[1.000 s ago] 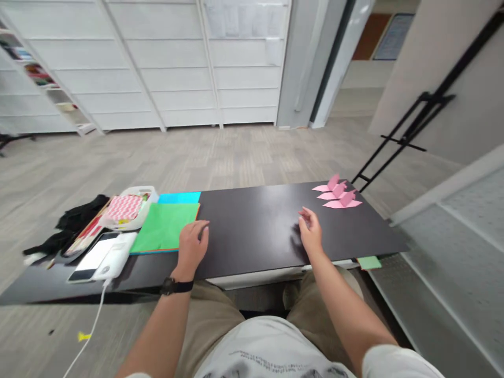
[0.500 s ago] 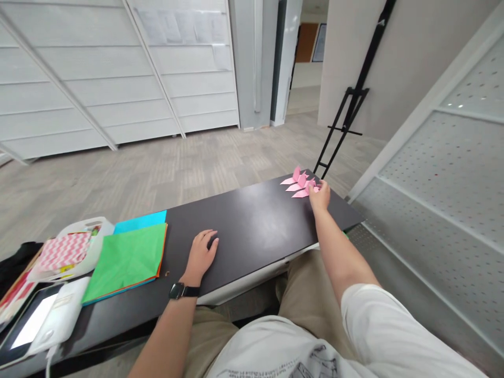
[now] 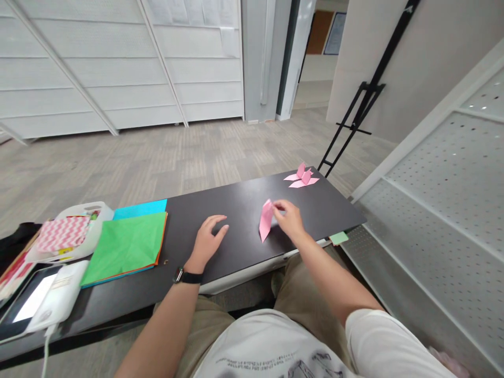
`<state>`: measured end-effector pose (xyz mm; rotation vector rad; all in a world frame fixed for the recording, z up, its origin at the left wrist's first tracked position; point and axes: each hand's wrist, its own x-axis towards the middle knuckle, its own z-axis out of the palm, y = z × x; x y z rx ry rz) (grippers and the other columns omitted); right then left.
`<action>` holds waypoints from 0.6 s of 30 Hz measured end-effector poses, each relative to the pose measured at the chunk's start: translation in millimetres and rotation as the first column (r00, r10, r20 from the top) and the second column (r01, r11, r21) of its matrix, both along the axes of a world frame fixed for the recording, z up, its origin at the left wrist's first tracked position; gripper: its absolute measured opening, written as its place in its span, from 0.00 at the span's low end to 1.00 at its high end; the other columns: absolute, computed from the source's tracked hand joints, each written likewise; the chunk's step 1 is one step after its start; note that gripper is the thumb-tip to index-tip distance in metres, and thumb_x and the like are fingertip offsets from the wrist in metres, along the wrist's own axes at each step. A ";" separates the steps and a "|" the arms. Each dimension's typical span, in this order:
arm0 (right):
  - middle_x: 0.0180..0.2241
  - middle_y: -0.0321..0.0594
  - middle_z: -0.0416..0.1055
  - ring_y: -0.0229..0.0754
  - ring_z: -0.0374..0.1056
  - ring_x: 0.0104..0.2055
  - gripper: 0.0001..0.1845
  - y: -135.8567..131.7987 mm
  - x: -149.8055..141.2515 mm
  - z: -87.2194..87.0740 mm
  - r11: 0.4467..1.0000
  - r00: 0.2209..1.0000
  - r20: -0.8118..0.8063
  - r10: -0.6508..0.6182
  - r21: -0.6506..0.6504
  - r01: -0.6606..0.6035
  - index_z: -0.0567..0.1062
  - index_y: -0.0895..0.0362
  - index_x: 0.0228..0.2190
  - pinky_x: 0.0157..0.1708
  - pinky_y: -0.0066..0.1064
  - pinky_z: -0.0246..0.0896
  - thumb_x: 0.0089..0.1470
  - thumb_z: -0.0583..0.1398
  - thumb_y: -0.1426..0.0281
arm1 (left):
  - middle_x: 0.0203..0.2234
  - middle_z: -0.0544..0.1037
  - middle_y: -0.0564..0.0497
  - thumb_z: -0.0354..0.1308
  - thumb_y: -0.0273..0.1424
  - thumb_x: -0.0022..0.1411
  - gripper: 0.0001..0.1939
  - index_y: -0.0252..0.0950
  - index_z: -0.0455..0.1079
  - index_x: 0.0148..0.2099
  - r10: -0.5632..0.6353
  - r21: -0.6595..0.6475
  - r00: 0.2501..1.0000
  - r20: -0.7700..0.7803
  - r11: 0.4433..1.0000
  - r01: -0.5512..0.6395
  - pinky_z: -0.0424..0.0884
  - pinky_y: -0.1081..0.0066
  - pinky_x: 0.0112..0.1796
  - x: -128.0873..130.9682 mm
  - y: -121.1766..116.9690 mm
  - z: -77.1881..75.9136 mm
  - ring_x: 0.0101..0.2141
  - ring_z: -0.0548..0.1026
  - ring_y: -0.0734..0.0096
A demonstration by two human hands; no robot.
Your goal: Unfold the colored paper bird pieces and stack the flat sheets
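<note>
Pinched in the fingers of my right hand is a folded pink paper piece, held on edge above the middle of the dark table. My left hand, with a black watch on its wrist, hovers at or just over the tabletop to the left of that piece. Its thumb and fingers are apart and nothing is between them. At the table's far right corner stand two more pink folded papers of like shape, with pointed flaps spread out and a raised middle.
On the left lies a stack of coloured paper sheets, green uppermost. Beyond it are a white basket with a pink zigzag-patterned cloth, a white device with a cable and a lit tablet. A black easel stands behind the right corner.
My right hand has taken one pink folded paper from the group at the far right corner and brought it left and nearer. My left hand has shifted slightly right, fingers more spread.
</note>
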<state>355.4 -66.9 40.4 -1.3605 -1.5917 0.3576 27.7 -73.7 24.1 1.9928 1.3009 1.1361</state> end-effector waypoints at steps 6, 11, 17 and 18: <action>0.36 0.39 0.81 0.44 0.77 0.40 0.06 -45.5 -105.1 15.0 0.967 0.955 -0.155 0.254 0.006 -0.256 0.81 0.52 0.36 0.45 0.36 0.72 0.62 0.62 0.68 | 0.52 0.82 0.43 0.69 0.42 0.63 0.22 0.38 0.76 0.56 -0.168 -0.246 0.940 0.296 0.938 0.245 0.73 0.59 0.58 19.6 -17.1 21.0 0.52 0.80 0.59; 0.43 0.40 0.83 0.46 0.78 0.43 0.10 -49.2 -121.9 18.4 0.934 0.902 -0.269 0.338 -0.026 -0.357 0.82 0.49 0.46 0.49 0.40 0.74 0.63 0.64 0.64 | 0.37 0.83 0.47 0.71 0.42 0.59 0.20 0.36 0.76 0.48 -0.019 -0.353 0.890 0.456 0.914 0.200 0.76 0.67 0.42 1.3 -29.3 23.1 0.38 0.81 0.65; 0.40 0.38 0.83 0.48 0.78 0.42 0.09 -38.9 -124.5 27.3 0.920 0.905 -0.164 0.391 0.102 -0.379 0.84 0.44 0.43 0.47 0.44 0.73 0.66 0.63 0.62 | 0.37 0.85 0.46 0.73 0.44 0.58 0.21 0.35 0.76 0.45 -0.012 -0.405 0.840 0.542 0.873 0.274 0.74 0.68 0.40 -3.2 -36.5 35.8 0.37 0.81 0.66; 0.38 0.38 0.83 0.48 0.78 0.41 0.09 -36.6 -124.1 29.2 0.921 0.914 -0.137 0.382 0.130 -0.366 0.84 0.45 0.42 0.46 0.44 0.73 0.66 0.63 0.62 | 0.37 0.84 0.47 0.73 0.44 0.57 0.21 0.35 0.76 0.45 -0.009 -0.410 0.838 0.546 0.869 0.276 0.74 0.69 0.39 -2.4 -37.6 37.5 0.36 0.81 0.66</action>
